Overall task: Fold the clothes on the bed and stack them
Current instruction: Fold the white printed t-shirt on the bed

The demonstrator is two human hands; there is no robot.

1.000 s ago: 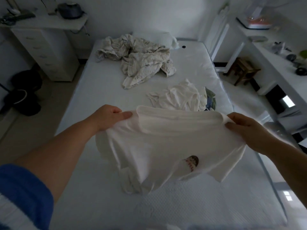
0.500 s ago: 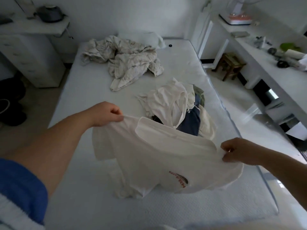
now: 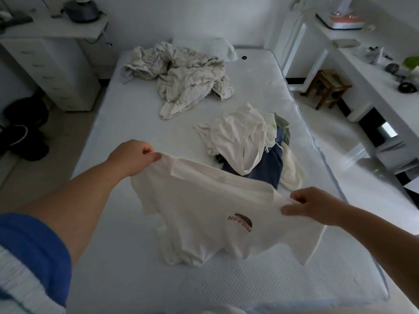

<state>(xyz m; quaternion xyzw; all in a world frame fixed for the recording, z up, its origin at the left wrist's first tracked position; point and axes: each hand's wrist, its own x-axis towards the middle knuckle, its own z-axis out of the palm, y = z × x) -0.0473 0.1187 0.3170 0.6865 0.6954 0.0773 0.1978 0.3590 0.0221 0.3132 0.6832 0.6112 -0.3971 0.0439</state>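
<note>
A white T-shirt (image 3: 210, 214) with a small red and brown logo hangs stretched between my hands over the white bed (image 3: 127, 123). Its lower part is bunched on the mattress. My left hand (image 3: 133, 156) pinches one shoulder at the upper left. My right hand (image 3: 310, 206) pinches the other shoulder, lower and to the right. Behind the shirt lies a loose pile of clothes (image 3: 249, 143), white pieces over a dark blue one and something green.
A crumpled cream sheet (image 3: 181, 80) and a pillow (image 3: 204, 47) lie at the head of the bed. A white drawer unit (image 3: 52, 71) stands at the left, a white desk (image 3: 374, 64) with small items and a wooden stool (image 3: 328, 89) at the right.
The shirt has come down and its hem now rests on the mattress. My right hand has dropped lower. The clothes pile behind it has come into full view.
</note>
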